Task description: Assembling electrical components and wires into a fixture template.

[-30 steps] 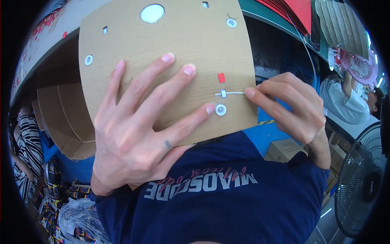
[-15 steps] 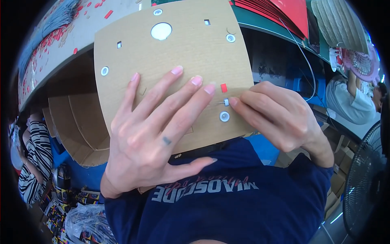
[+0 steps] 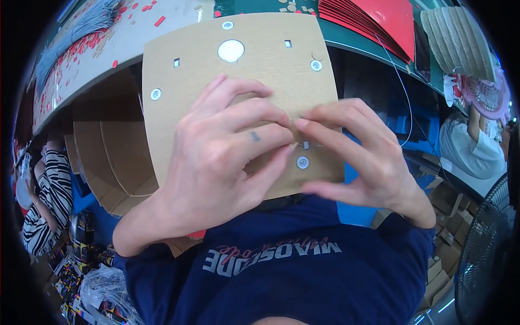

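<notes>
A tan cardboard panel [image 3: 200, 92] with a round hole, small rectangular slots and white eyelets lies before me. My left hand [image 3: 227, 130] is over its middle, thumb and index finger pinched on what looks like the thin wire at a small pale clip [image 3: 306, 145]. Close below the clip sits a white eyelet [image 3: 303, 162]. My right hand [image 3: 363, 146] reaches in from the right; its fingertips are at the panel just above the clip. Its thumb is held apart, near the panel's lower edge, and nothing shows in its grip.
Red sheets [image 3: 374, 24] are stacked on the green table at the back right, beside a stack of pale ribbed discs [image 3: 457, 40]. Grey wires [image 3: 86, 32] lie at the far left. An open cardboard box [image 3: 103, 146] and black fan [image 3: 487, 254] flank me. Two people sit nearby.
My left hand, earlier spread flat, has curled, its thumb and index finger closing at the clip. The right fingers have moved left, the thumb opening away. The red scrap above the clip is now hidden.
</notes>
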{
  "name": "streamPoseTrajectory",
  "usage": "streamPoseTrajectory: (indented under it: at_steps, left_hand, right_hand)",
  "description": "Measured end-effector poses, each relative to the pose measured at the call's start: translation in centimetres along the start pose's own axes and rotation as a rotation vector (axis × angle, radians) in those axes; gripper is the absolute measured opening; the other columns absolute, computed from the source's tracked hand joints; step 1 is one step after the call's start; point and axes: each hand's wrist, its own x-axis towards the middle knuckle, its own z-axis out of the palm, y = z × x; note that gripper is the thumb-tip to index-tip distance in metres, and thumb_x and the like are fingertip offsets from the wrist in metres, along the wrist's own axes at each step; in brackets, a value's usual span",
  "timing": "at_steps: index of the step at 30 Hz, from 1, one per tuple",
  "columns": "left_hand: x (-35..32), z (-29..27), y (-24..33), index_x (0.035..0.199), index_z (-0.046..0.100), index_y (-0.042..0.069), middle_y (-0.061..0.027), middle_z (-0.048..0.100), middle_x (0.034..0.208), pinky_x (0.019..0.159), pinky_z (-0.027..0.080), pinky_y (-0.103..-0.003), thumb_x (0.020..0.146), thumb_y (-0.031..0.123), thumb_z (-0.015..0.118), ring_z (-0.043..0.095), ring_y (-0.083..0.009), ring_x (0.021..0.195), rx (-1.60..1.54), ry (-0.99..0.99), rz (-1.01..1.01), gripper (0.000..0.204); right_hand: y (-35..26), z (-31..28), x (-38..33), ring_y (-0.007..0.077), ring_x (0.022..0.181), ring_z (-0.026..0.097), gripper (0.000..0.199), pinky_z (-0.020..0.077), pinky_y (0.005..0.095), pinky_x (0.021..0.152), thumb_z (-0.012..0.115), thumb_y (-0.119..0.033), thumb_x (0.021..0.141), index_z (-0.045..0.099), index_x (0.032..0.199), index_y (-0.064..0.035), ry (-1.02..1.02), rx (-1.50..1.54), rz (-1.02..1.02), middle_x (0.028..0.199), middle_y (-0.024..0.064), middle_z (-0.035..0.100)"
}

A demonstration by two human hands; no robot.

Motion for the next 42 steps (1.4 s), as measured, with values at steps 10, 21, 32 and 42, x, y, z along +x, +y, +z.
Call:
streamPoseTrajectory:
  at_steps: [10,21,32,42]
  left_hand:
    - [-0.6,-0.2,-0.3,0.086,0.077,0.007,-0.0046,0.076,0.087,0.105,0.046,-0.059,0.074,0.001,0.078,0.073,-0.0351,0.104,-0.016,0.006,0.059,0.014]
    - [-7.7,-3.2,-1.7,0.083,0.078,0.002,-0.0087,0.078,0.084,0.116,0.031,-0.063,0.075,-0.004,0.07,0.071,-0.0406,0.108,-0.196,0.254,-0.252,0.013]
    - [-10.0,0.8,-1.1,0.098,0.07,0.0,-0.0176,0.075,0.096,0.115,0.035,-0.057,0.078,0.009,0.077,0.069,-0.0408,0.11,-0.252,0.576,-0.223,0.022]
    - [-12.5,2.6,-2.5,0.108,0.07,0.01,-0.0115,0.066,0.113,0.089,0.059,-0.046,0.073,0.053,0.087,0.069,-0.0374,0.109,0.276,0.524,0.088,0.058]
  right_hand:
    - [-0.6,1.3,0.4,0.0346,0.116,0.057,0.099,0.051,0.0442,0.099,0.087,-0.052,0.059,0.06,0.134,0.0068,-0.01,-0.051,0.053,0.143,0.0168,0.058]
    - [0.0,0.7,0.4,0.0325,0.117,0.058,0.103,0.0523,0.0449,0.099,0.087,-0.059,0.055,0.062,0.134,0.0024,-0.004,-0.101,0.075,0.142,0.0143,0.06]
    - [-4.2,5.4,5.3,0.0204,0.069,0.065,0.037,0.0496,0.0303,0.058,0.079,0.004,0.061,0.08,0.097,-0.0041,0.269,0.155,-0.043,0.08,0.0065,0.067]
    - [-4.5,4.3,5.8,0.0177,0.068,0.065,0.045,0.0501,0.0272,0.057,0.072,0.01,0.062,0.081,0.103,-0.0064,0.144,0.153,0.008,0.081,0.0088,0.065]
